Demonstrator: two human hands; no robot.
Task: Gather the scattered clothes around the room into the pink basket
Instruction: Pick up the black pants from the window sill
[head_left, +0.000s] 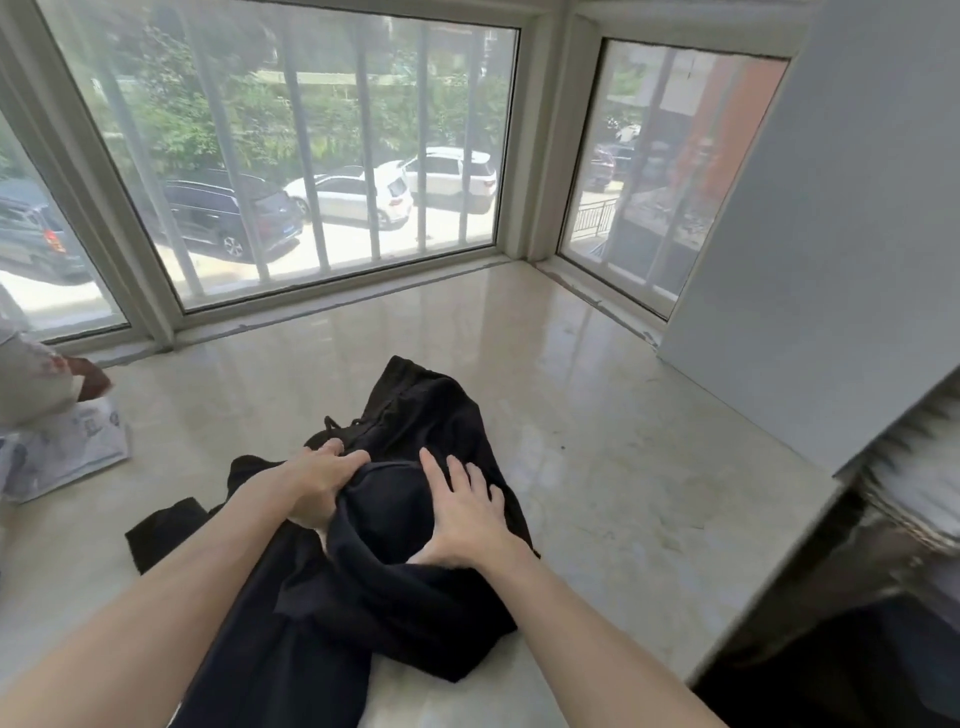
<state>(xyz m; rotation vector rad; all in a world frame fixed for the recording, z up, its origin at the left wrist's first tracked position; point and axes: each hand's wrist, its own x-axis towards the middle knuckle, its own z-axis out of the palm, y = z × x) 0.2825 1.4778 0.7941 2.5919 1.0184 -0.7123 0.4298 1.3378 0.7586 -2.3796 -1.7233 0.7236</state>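
Observation:
A black garment (395, 587), seemingly trousers with a drawstring, lies rumpled on a shiny marble window ledge (597, 426). My left hand (317, 483) grips a bunched fold of it on the left side, fingers curled into the cloth. My right hand (462, 514) presses flat on top of the bunched cloth, fingers spread, thumb tucked under a fold. One trouser leg hangs off the ledge's front edge toward me. The pink basket is not in view.
Large barred windows (311, 156) close off the ledge behind and to the right. A white printed plastic bag (67, 452) and a pale bundle (31, 384) sit at the left edge. A grey wall panel (831, 260) and a dark shelf opening (857, 649) stand on the right.

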